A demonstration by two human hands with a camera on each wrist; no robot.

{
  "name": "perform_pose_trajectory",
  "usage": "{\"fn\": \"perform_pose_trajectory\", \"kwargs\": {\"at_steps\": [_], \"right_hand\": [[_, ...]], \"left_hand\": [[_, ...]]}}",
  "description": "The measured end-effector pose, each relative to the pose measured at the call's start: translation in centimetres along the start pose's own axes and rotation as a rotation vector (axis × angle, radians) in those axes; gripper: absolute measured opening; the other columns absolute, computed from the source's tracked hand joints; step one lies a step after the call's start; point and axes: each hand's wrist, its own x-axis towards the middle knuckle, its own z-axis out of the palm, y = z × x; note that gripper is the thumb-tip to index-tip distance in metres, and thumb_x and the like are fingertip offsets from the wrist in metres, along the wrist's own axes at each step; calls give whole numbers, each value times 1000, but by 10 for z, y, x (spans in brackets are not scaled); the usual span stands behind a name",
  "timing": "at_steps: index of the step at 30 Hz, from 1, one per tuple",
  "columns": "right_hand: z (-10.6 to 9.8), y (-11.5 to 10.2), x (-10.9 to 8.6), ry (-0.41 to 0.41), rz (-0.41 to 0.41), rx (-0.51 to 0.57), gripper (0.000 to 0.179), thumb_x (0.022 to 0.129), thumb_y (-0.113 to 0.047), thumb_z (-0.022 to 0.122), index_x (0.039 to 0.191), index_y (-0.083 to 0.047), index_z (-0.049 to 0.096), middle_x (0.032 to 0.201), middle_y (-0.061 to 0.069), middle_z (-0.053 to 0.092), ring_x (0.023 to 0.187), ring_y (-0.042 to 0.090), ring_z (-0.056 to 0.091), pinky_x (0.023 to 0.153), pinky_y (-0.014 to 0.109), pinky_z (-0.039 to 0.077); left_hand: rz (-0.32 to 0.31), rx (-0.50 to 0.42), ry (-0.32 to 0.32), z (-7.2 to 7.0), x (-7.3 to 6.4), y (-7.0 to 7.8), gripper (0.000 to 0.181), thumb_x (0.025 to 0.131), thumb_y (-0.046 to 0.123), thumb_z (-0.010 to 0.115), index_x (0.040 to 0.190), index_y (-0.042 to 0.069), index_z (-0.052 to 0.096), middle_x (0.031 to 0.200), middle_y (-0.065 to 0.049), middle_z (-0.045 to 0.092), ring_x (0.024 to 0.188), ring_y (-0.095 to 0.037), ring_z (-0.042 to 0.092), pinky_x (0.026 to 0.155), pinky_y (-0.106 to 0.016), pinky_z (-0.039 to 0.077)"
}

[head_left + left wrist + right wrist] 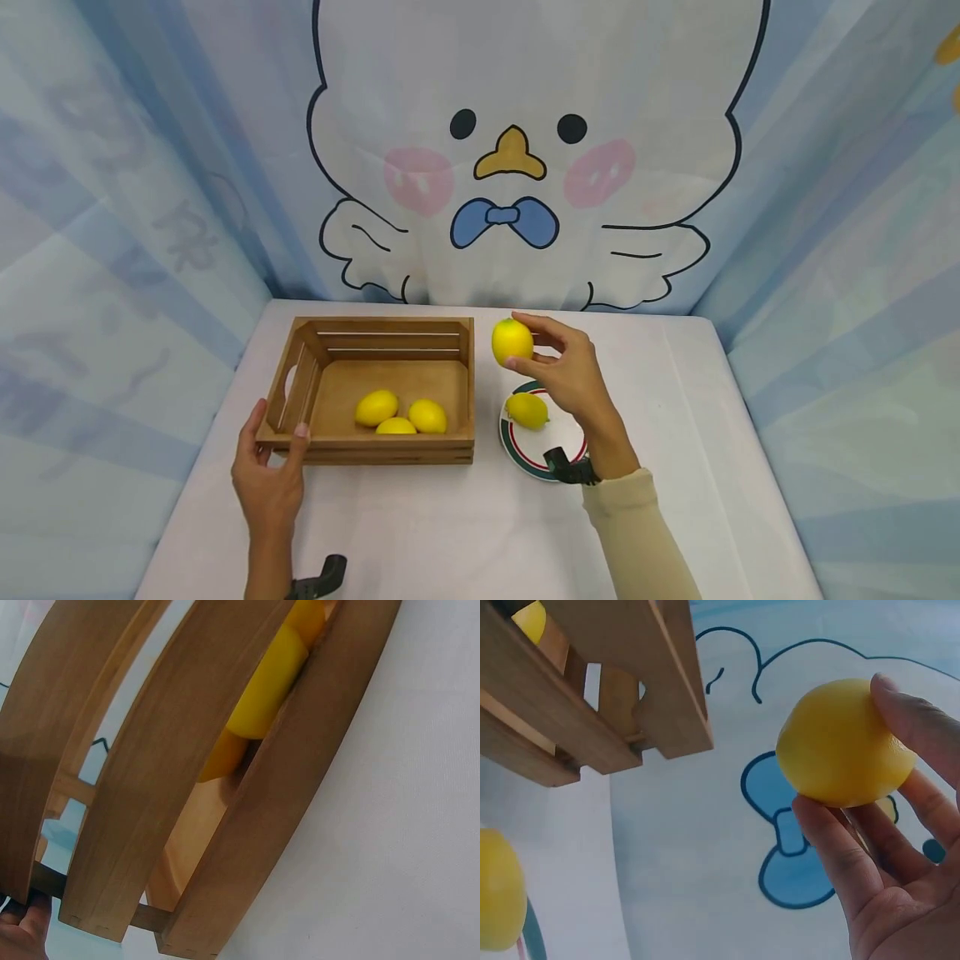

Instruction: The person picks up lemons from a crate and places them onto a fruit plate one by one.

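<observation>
In the head view, my right hand (pixel 572 367) holds a yellow lemon (pixel 512 342) between thumb and fingertips, raised to the right of the wooden crate (pixel 375 452). The right wrist view shows the same lemon (pixel 844 742) pinched at the fingertips. My left hand (pixel 268 487) grips the crate's front left corner, its thumb at the front and its fingers at the left side. Inside the crate lie three lemons (pixel 377 407), grouped near its front slats. Another lemon (pixel 527 411) rests on a round plate (pixel 517 452) below my right hand.
A white cloth (pixel 420 533) covers the table. Behind it hangs a curtain (pixel 517 275) with a cartoon bird, and pale blue curtains (pixel 112 250) flank both sides. Each wrist wears a dark camera mount (pixel 573 468).
</observation>
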Motion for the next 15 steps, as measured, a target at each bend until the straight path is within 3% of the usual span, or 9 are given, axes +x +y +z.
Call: {"fn": "perform_pose_trajectory", "kwargs": {"at_steps": [15], "right_hand": [[-15, 27, -14, 61, 43, 22, 58, 88, -13, 88, 142, -23, 69, 144, 3, 65, 123, 29, 66, 93, 24, 61]], "left_hand": [[-12, 0, -5, 0, 0, 0, 70, 98, 20, 78, 161, 22, 48, 168, 0, 46, 155, -21, 41, 127, -27, 32]]}}
